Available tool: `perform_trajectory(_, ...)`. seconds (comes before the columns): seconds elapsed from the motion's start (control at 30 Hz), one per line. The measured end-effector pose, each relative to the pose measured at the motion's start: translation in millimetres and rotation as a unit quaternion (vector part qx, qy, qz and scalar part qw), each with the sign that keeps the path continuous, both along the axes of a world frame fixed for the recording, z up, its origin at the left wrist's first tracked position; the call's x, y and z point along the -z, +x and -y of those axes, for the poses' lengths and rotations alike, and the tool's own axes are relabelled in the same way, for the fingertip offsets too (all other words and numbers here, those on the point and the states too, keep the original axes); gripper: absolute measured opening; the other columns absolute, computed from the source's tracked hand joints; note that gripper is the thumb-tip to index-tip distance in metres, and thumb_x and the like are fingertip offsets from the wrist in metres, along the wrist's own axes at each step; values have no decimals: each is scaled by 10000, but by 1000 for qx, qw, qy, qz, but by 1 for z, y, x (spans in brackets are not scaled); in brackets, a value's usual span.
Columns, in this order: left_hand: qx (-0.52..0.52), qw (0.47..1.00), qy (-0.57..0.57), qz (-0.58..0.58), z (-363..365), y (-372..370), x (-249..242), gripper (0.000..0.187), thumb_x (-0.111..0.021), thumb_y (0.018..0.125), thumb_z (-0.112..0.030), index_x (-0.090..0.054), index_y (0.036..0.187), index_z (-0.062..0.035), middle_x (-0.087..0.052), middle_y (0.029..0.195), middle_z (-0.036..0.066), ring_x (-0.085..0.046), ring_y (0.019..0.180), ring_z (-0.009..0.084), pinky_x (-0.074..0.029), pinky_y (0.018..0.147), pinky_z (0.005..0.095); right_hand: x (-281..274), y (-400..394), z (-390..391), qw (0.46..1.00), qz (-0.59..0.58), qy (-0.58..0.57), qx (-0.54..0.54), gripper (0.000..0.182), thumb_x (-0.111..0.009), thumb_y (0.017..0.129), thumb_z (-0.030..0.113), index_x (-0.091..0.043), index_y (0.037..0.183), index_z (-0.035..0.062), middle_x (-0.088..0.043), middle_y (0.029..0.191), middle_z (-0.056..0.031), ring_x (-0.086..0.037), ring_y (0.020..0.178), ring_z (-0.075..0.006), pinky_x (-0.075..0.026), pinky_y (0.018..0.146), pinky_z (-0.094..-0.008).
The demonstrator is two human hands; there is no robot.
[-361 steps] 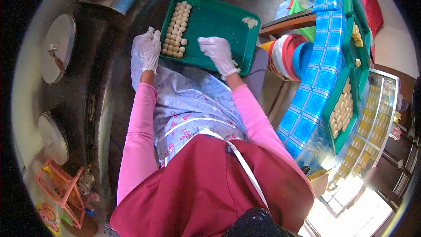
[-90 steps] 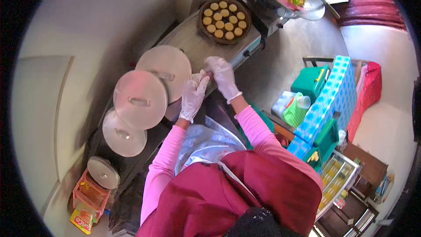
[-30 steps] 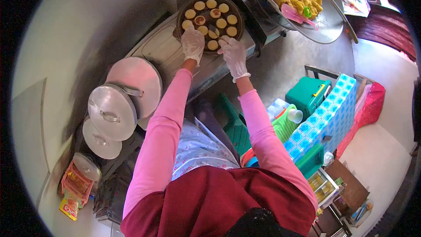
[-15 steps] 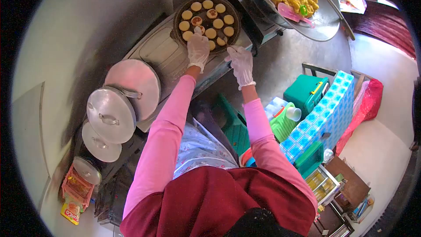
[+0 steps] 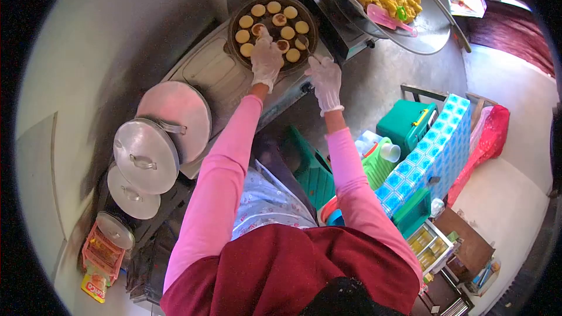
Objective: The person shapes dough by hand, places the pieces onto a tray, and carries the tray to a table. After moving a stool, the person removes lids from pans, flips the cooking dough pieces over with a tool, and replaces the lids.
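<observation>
A dark round pan (image 5: 233, 52) with several small hollows holds small round cakes, most of them pale on top. Browned faces show on a few, among them one cake (image 5: 283, 45) just right of my left hand and another cake (image 5: 280, 19) farther back. My left hand (image 5: 266, 58), in a clear glove, is over the pan with its fingers stretched to a browned cake. At the pan's near right rim, my gloved right hand (image 5: 323, 75) is closed on a thin utensil (image 5: 307, 47). Its tip reaches in among the cakes; its exact kind is too small to tell.
A large metal bowl (image 5: 433, 44) of yellow dough with a pink scraper (image 5: 386, 19) stands at the upper right, above a stove (image 5: 357, 44). Metal lids (image 5: 146, 158) lean at the left. A green box (image 5: 404, 122) and blue-patterned cloth (image 5: 430, 146) are at the right.
A cake right of my left hand that was pale on top now shows a browned face. My left fingers have shifted slightly toward the back of the pan. The view has moved a little.
</observation>
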State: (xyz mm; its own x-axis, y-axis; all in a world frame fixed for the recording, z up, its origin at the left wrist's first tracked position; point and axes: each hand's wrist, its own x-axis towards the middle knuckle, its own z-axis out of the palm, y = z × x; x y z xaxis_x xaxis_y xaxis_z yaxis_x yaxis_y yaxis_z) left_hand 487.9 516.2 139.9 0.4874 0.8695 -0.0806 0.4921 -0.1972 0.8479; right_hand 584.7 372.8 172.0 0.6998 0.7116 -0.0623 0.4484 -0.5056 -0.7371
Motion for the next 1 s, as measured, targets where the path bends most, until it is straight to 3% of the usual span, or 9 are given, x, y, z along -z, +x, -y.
perform_trajectory(0.1,56,990,122,-52,-4,15,7,315,-543,844,-109,-588,1126,24,-628,1086,209,-586,1046,347,-489,850,405,12,9,-12,1000,20,7,0,210,-579,806,98,-656,995,47,-655,1010,-119,-662,667,-209,-521,630,-313)
perform_trajectory(0.2,247,827,412,-292,-11,31,45,221,-585,785,-105,-650,965,6,-632,1087,195,-583,1067,332,-501,836,385,-11,2,-27,973,-203,22,104,217,-570,809,101,-660,1000,48,-653,1005,-111,-665,690,-204,-520,629,-310)
perform_trajectory(0.33,226,860,356,-287,-12,40,51,214,-554,882,-146,-631,1024,-6,-617,1028,84,-600,958,219,-496,728,314,-23,7,-6,974,154,88,-144,248,-585,863,168,-658,1027,-4,-677,879,-122,-649,605,-170,-475,550,-277)
perform_trajectory(0.43,197,899,254,-298,-12,24,-10,160,-597,753,-108,-645,884,-29,-617,1053,143,-605,947,285,-515,760,376,-62,-3,-13,959,-235,-1,158,295,-587,872,218,-653,1045,-11,-680,790,-130,-648,602,-179,-470,544,-309)
perform_trajectory(0.53,35,888,439,-132,-13,25,34,196,-594,769,-112,-627,952,-51,-600,958,118,-600,876,275,-511,718,372,-36,12,-10,971,-166,-16,169,309,-594,861,223,-654,1072,5,-676,756,-132,-644,597,-209,-479,571,-339)
perform_trajectory(0.73,185,866,419,-201,-14,59,40,216,-573,801,-112,-605,1008,-58,-571,994,133,-594,853,279,-501,694,369,10,41,-22,992,104,-40,59,290,-607,859,207,-651,1009,-37,-667,704,-93,-627,588,-192,-441,503,-276)
perform_trajectory(0.8,112,965,221,-88,-10,83,69,203,-572,796,-108,-610,986,-49,-568,999,134,-594,859,278,-492,694,367,29,54,-17,967,244,-40,-54,261,-607,864,188,-654,990,-36,-668,703,-87,-615,577,-166,-438,499,-262)
perform_trajectory(0.93,244,888,301,-246,-18,89,44,211,-566,803,-126,-613,982,-25,-575,1006,138,-592,880,288,-479,710,368,-22,37,-28,953,-256,15,160,206,-610,847,198,-655,916,9,-680,785,-87,-601,565,-150,-420,510,-267)
perform_trajectory(1.0,220,914,261,-220,-20,87,40,229,-563,808,-142,-611,993,-15,-583,1014,143,-592,900,298,-478,731,381,-37,32,-24,945,-275,55,172,238,-619,849,195,-655,964,-10,-678,787,-83,-601,581,-134,-408,509,-252)
